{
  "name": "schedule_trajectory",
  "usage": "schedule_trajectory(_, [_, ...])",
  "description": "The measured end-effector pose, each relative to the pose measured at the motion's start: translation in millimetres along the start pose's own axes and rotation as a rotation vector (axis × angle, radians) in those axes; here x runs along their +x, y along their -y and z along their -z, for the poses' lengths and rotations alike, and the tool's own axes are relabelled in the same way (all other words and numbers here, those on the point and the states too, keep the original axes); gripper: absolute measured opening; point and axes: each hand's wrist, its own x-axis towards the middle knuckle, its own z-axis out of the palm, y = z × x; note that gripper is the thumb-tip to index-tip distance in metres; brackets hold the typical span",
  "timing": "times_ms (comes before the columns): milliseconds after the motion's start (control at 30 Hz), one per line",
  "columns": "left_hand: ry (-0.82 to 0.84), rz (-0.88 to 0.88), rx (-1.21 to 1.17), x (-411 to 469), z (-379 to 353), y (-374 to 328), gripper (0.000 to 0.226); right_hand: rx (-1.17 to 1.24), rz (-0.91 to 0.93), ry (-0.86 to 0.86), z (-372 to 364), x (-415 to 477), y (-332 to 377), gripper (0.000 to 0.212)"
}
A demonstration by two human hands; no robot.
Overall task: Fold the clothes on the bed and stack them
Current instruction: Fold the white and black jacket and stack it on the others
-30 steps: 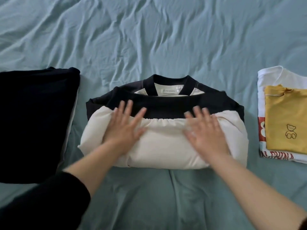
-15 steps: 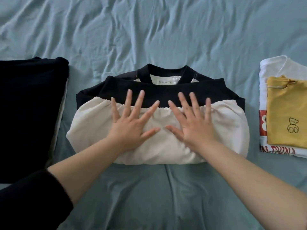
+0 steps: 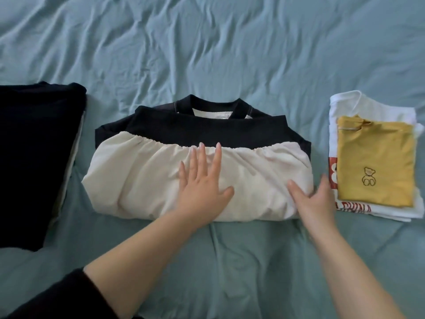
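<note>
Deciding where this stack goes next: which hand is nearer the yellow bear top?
Right. The right hand is at the cream garment's right edge, just left of the yellow top; the left hand presses the garment's middle.

left hand point(image 3: 202, 180) flat, palm down, fingers spread, right hand point(image 3: 315, 199) tilted on edge, thumb splayed, both forearms reaching forward
</note>
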Motion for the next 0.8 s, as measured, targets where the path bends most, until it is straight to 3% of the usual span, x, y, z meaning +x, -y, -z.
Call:
schedule_trajectory(67, [0.104,0.035,-0.172,3,-11,-18,0.094,0.443,-0.281,0.109,4,-18,-17,0.082])
schedule_trajectory(167, [0.166,0.121,-0.494,25,-12,-30,0.094,1.01,-0.609,0.266,-7,-36,-29,0.045])
schedule_trajectory(233, [0.168,0.19,-0.647,39,-11,-31,0.095,1.271,-0.673,0.314,-20,-41,-24,0.036])
schedule_trajectory(333, [0.171,0.274,-0.751,47,-10,-27,0.092,1.461,-0.618,0.403,-35,-45,-2,0.05])
schedule_trajectory(467, [0.095,0.342,-0.897,49,-3,-13,0.081,1.414,-0.585,0.372,-37,-48,24,0.043])
schedule_trajectory(667, [0.1,0.446,-1.094,59,17,-6,0.079,0.933,-0.003,0.191,-25,-97,52,0.037])
schedule_trajectory(733, [0.174,0.364,-1.13,51,27,1,0.075,0.803,0.11,0.214,-32,-116,64,0.03])
schedule_trajectory(800, [0.292,0.219,-1.068,37,41,12,0.06,0.754,0.231,0.25,-44,-128,73,0.037])
